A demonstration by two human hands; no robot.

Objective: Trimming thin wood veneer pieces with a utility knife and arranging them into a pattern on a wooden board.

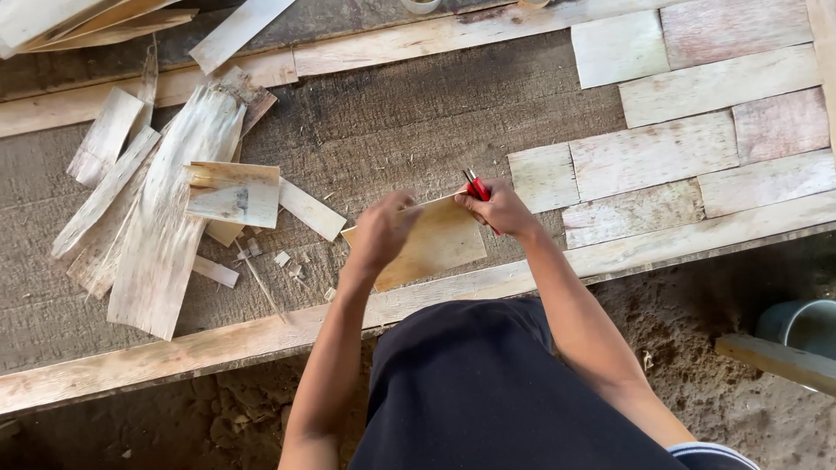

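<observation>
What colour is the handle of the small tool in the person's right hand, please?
Red handle, seen in the head view.

There are two hands, the left hand and the right hand. I count one thin wood sheet and one red tool. Nine pale tiles lie fitted together at the right. One grey bucket is visible. The loose offcuts overlap too much to count.

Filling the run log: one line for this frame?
left hand: holds wood sheet | right hand: grips red tool at sheet's edge | scrap strips left
</observation>
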